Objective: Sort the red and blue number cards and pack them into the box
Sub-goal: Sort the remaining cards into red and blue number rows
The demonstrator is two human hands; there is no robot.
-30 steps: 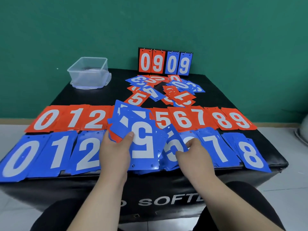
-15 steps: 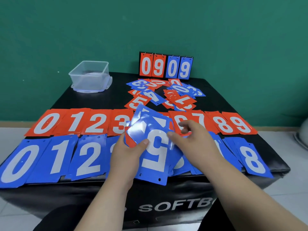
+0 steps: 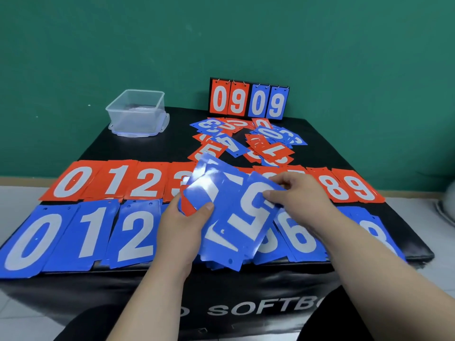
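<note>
Now the clear box (image 3: 138, 112) stands at the back left, well apart from the hands. The left hand (image 3: 179, 227) grips a fanned stack (image 3: 216, 183), thumb on top. Its blue 5 card (image 3: 248, 217) is pinched by the right hand (image 3: 302, 193). I think it should slide out flat, so the stack does not spill.

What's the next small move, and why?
Probably: right hand slides the blue 5 off the fan and lays it on the pile left of the blue 6. It pinches that card, the left hand holds the rest, and the near row runs in order.
</note>
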